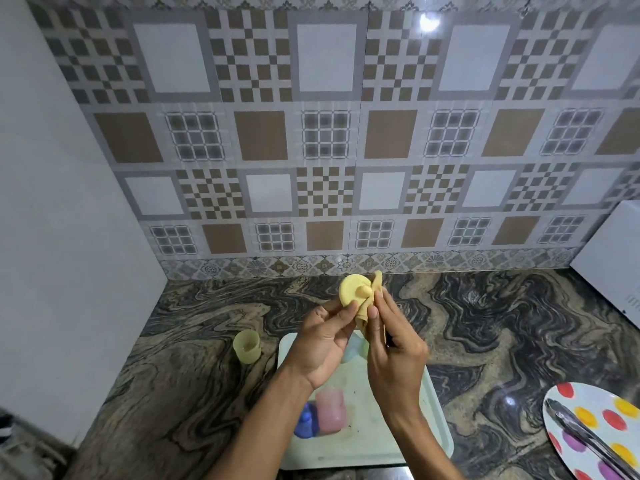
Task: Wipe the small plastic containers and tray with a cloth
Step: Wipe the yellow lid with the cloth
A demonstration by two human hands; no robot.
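So, going from the big things down: the marbled countertop (485, 323) is carrying a pale tray (363, 445) just in front of me. A spotted plate (595, 398) with tongs (585, 438) is sitting well off to the right.

Above the tray's far end, my left hand (322, 344) is gripping a round yellow lid (351, 289) by its edge, fingers curled. My right hand (394, 358) is pinching the tan cloth (378, 284) against its knobbed face.

I'm judging the job as early to midway. A yellow cup (246, 346) is standing on the counter left of the tray, possibly wiped, though I cannot tell. A pink container (330, 412) and a blue one (304, 422) are waiting on the tray, touching each other. The tray is showing specks, so it is likely unwiped.
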